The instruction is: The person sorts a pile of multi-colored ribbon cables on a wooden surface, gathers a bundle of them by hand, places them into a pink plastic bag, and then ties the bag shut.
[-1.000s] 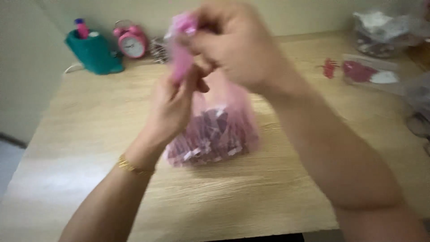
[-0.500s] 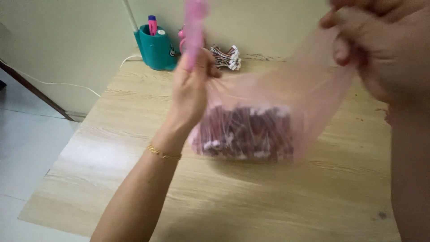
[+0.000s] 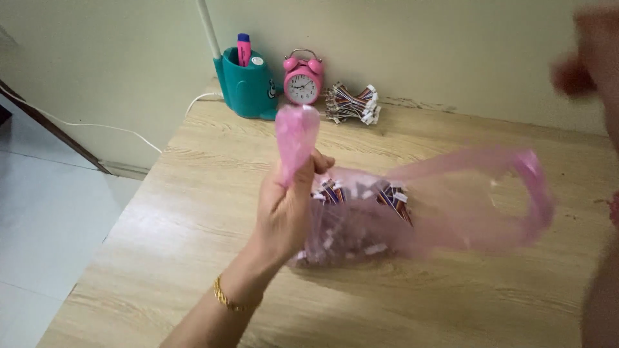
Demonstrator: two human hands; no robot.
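My left hand (image 3: pixel 287 216) is shut on one twisted handle of a thin pink plastic bag (image 3: pixel 445 219) and holds it up over the wooden table (image 3: pixel 193 212). Inside the bag are several small wire bundles with white plugs (image 3: pixel 393 196). The bag's other handle loop (image 3: pixel 535 187) hangs stretched out to the right in the air, with no hand on it. My right hand (image 3: pixel 596 58) is a blur at the top right edge, apart from the bag. Its fingers cannot be made out.
At the back of the table against the wall stand a teal pen holder (image 3: pixel 248 84) with a pink marker, a pink alarm clock (image 3: pixel 303 80) and a loose bundle of coloured wires (image 3: pixel 351 104). A white cable (image 3: pixel 97 125) runs off the left. The table's left edge drops to a tiled floor.
The right hand has come off the bag's right handle and moved up to the right. The bag has sagged lower and spread open. The left hand keeps its handle.
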